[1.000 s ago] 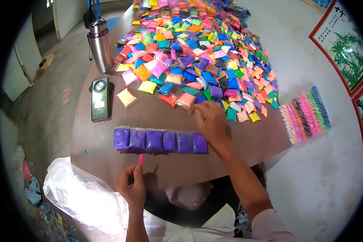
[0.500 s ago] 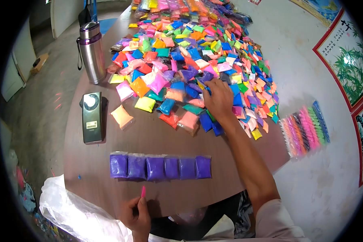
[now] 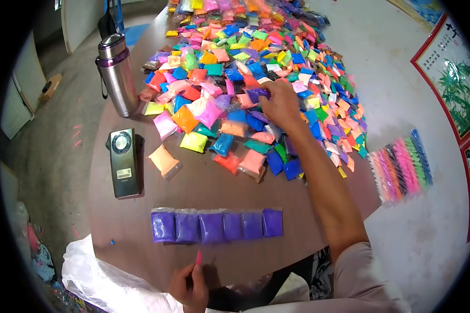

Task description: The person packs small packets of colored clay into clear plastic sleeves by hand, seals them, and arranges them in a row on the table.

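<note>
My right hand [image 3: 280, 107] reaches into the near part of a heap of colourful small packets [image 3: 230, 57]. Its fingers are closed at the edge of a purple packet [image 3: 257, 95]. Low in the view, over the table's near edge, my left hand [image 3: 190, 287] pinches a small pink pointed stick [image 3: 199, 257], tip up. Just beyond it lies a row of several purple packets [image 3: 211, 228], side by side in clear film.
On the left of the table [image 3: 141, 250] stand a steel flask [image 3: 118, 78] and a dark green phone-like device [image 3: 124, 164]. A clear bag of colourful twisted pieces [image 3: 400, 169] lies at the right edge. White plastic sheeting [image 3: 109, 276] hangs at the front left.
My right hand has moved slightly up and left among the packets and closed on a purple one. My left hand keeps the pink stick. The whole view has shifted a little.
</note>
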Tool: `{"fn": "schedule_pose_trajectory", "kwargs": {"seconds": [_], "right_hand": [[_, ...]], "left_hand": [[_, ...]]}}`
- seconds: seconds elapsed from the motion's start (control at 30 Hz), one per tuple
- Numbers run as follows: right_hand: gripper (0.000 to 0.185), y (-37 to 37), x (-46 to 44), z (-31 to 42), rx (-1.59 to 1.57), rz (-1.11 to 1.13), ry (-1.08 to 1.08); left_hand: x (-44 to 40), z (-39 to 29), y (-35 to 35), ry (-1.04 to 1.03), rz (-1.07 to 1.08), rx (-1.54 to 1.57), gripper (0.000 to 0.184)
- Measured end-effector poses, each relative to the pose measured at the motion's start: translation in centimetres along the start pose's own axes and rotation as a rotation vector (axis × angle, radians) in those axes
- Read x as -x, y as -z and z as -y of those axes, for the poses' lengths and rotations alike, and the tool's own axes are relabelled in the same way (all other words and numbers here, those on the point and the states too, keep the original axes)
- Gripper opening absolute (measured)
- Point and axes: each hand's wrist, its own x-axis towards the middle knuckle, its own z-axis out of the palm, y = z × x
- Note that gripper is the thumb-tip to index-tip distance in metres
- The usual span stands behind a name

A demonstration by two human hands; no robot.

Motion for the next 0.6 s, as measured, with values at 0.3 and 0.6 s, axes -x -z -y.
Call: {"fn": "schedule_pose_trajectory", "kwargs": {"seconds": [0.3, 0.6], "right_hand": [[0.032, 11.4, 20.2, 3.1, -0.695, -0.017, -0.467], [0.022, 12.8, 39.3, 3.9, -0.801, -0.091, -0.586]], "left_hand": [[0.9, 0.8, -0.6, -0.024, 0.009, 0.085, 0.006], [0.4, -0.3, -0.5, -0.483, 0.33, -0.397, 0.008]]}}
